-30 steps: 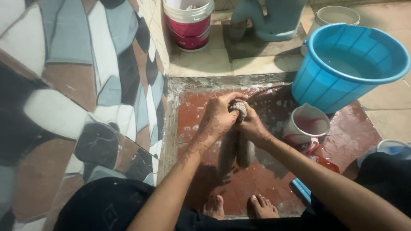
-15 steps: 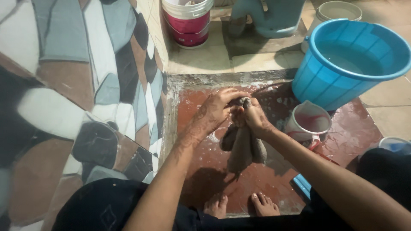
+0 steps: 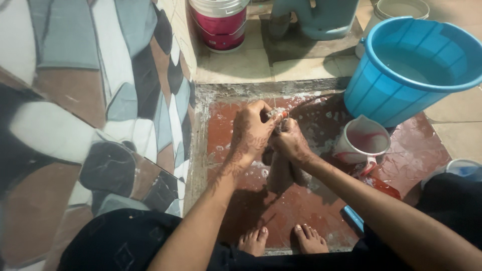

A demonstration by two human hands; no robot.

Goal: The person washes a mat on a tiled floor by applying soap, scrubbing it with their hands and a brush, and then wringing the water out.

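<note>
Both my left hand (image 3: 251, 131) and right hand (image 3: 290, 143) were clamped together on the wet grey cloth (image 3: 280, 170), wringing it above the red floor (image 3: 301, 211) so it drained.

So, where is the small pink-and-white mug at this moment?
In the head view the mug stands on the wet red floor, right of the right hand, just below the blue bucket.

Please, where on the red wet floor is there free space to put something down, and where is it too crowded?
The red floor is bare between the hanging grey cloth and the feet, and along the left edge by the patterned wall. It is crowded on the right, where the mug stands close to the blue bucket, and around both hands.
</note>
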